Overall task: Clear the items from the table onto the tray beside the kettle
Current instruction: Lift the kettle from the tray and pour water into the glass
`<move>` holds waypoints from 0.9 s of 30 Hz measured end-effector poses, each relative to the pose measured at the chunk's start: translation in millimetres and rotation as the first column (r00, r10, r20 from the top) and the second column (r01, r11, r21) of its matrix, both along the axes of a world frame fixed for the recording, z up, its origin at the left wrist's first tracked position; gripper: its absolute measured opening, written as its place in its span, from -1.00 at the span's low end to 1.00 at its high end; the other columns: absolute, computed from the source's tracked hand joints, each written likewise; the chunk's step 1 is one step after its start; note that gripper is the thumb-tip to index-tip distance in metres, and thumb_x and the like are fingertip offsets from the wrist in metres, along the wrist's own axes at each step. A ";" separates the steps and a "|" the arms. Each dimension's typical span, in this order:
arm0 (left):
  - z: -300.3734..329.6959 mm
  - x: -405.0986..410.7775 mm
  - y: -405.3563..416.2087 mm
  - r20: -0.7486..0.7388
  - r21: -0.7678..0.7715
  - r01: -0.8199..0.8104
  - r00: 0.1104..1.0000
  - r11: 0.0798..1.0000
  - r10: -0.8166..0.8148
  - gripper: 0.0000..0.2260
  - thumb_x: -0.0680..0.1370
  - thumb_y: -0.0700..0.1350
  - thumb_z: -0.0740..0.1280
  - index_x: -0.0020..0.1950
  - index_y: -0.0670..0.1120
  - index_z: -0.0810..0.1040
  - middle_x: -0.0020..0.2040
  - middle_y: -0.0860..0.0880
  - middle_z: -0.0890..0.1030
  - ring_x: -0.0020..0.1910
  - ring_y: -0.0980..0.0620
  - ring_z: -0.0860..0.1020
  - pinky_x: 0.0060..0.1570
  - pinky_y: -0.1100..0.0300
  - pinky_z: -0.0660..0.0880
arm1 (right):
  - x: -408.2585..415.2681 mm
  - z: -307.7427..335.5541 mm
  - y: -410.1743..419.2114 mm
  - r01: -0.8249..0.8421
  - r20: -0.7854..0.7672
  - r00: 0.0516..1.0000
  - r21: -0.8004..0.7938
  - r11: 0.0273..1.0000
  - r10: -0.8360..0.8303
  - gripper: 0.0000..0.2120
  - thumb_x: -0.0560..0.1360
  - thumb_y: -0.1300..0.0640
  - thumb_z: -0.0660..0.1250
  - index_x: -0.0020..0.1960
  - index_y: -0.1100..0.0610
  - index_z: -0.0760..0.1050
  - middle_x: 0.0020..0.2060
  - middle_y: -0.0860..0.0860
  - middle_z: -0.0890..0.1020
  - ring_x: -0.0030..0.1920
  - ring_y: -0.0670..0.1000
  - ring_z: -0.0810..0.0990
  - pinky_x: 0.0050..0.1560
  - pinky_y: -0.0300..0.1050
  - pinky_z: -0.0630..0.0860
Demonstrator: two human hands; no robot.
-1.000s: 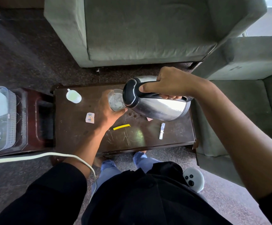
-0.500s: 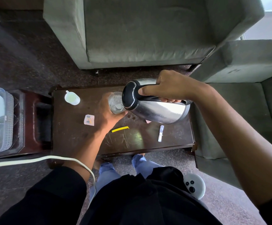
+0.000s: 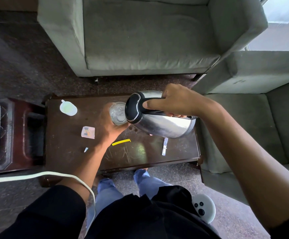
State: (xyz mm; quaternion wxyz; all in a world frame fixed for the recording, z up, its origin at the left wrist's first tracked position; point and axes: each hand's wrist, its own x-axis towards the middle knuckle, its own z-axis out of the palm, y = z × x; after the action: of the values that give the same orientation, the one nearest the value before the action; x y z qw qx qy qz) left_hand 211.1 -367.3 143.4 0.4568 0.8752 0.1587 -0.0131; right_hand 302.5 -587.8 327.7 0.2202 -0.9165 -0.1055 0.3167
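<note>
Grey-green armchair (image 3: pixel 147 37) sits at the far side, a matching sofa (image 3: pixel 254 107) to the right. Dark speckled floor (image 3: pixel 16 69) runs under everything. Daylight pours in from the top right corner, bright and pale.

Your two hands crowd the middle of the dark table (image 3: pixel 68 156). The tilted kettle (image 3: pixel 162 125) in your right hand (image 3: pixel 176 100) blocks the right half from above, its spout end at the glass (image 3: pixel 117 112) in your left hand (image 3: pixel 111 128). Open tabletop lies along the near edge, broken by a yellow strip (image 3: pixel 121 142) and a small wrapper (image 3: pixel 164 148). A white cap (image 3: pixel 68 107) and a packet (image 3: pixel 88 132) sit at the left.
</note>
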 end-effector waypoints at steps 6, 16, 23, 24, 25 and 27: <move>-1.5 6.3 3.5 -0.021 -0.034 -0.002 1.000 0.999 0.001 -0.35 0.34 0.13 0.69 0.37 0.10 0.58 0.24 0.10 0.71 0.21 0.06 0.69 0.24 -0.07 0.64 | -5.4 -11.1 -17.2 0.074 0.007 0.997 0.078 0.994 -0.075 -0.27 0.34 -0.51 0.35 -0.53 0.16 0.50 -0.66 0.00 0.48 -0.64 -0.05 0.40 -0.51 -0.21 0.32; -7.8 23.0 0.6 0.083 -0.086 -0.088 0.992 0.992 0.095 -0.37 0.30 0.08 0.71 0.26 0.35 0.50 0.16 0.29 0.68 0.16 0.18 0.68 0.20 -0.05 0.65 | -23.1 -33.0 -45.6 0.257 -0.085 0.966 0.394 0.883 -0.243 -0.09 0.33 -0.60 0.35 -0.50 0.27 0.22 -0.63 -0.03 0.27 -0.53 -0.02 0.23 -0.37 0.08 0.19; -47.7 46.3 6.9 0.079 -0.076 -0.104 0.991 0.992 0.110 -0.38 0.32 0.06 0.75 0.29 0.17 0.57 0.17 0.19 0.69 0.16 0.21 0.66 0.18 0.12 0.61 | -27.0 -71.1 -45.2 0.359 -0.110 0.924 0.573 0.737 -0.366 0.00 0.31 -0.52 0.46 -0.42 0.43 0.16 -0.54 0.26 0.19 -0.47 0.10 0.16 -0.42 0.16 0.10; -55.7 50.6 8.2 0.074 -0.067 -0.099 0.992 0.993 0.104 -0.39 0.32 0.03 0.74 0.29 0.15 0.58 0.17 0.19 0.68 0.15 0.23 0.65 0.17 0.18 0.59 | -26.5 -78.8 -43.4 0.372 -0.108 0.916 0.594 0.713 -0.387 -0.02 0.33 -0.47 0.50 -0.42 0.43 0.16 -0.53 0.30 0.19 -0.48 0.16 0.15 -0.43 0.15 0.10; -63.8 54.7 9.3 0.070 -0.059 -0.101 0.992 0.993 0.105 -0.39 0.32 0.00 0.74 0.31 0.13 0.59 0.17 0.18 0.67 0.14 0.27 0.64 0.16 0.26 0.56 | -25.6 -87.0 -41.5 0.386 -0.109 0.906 0.614 0.688 -0.410 -0.07 0.34 -0.39 0.53 -0.42 0.42 0.15 -0.52 0.32 0.19 -0.48 0.19 0.16 -0.43 0.14 0.10; -79.2 61.3 11.2 0.068 -0.034 -0.128 0.989 0.991 0.130 -0.36 0.31 -0.04 0.74 0.34 0.10 0.59 0.17 0.19 0.65 0.10 0.31 0.62 0.14 0.33 0.51 | -23.7 -104.0 -38.7 0.419 -0.119 0.881 0.643 0.640 -0.457 -0.16 0.37 -0.24 0.56 -0.42 0.40 0.14 -0.52 0.31 0.18 -0.49 0.19 0.16 -0.44 0.12 0.10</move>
State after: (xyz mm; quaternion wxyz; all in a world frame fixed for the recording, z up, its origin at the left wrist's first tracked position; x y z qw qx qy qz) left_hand 272.4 -356.2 64.2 0.4749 0.8561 0.1988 0.0449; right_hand 278.8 -626.6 223.7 0.5922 -0.7872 0.0101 0.1717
